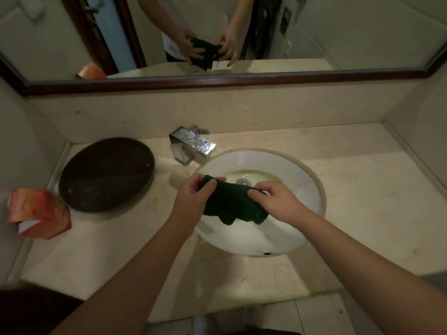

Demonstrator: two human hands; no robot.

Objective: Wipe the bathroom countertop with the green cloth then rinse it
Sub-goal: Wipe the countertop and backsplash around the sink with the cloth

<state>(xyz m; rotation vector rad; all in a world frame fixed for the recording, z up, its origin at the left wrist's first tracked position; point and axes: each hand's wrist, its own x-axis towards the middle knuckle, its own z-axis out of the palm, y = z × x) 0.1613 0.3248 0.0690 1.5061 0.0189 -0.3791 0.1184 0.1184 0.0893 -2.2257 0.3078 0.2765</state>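
Both hands hold the green cloth [232, 201] over the white sink [307, 187], which is set into the pale stone surface [375, 189]. The left hand [193, 197] grips the cloth's left end, its fingers [205, 183] curled and pinching the bunched fabric near the top edge. The right hand [275, 201] grips the right end, fingers [257, 192] pressed down over the fabric and closed on it. Between the 2 hands the cloth is stretched across, with its lower edge hanging in loose lobes above the basin. The drain [243, 182] shows just behind the cloth's upper edge.

A chrome tap [193, 143], spotted with water drops, stands at the basin's back left rim, its spout reaching over the bowl. I cannot tell whether water is running. To the left of the tap a dark round tray [106, 172] rests on the surface, and just beside its lower left edge sits an open orange carton [38, 211]. Along the back wall a mirror [338, 32] in a dark wooden frame reflects the 2 hands, the cloth and the carton
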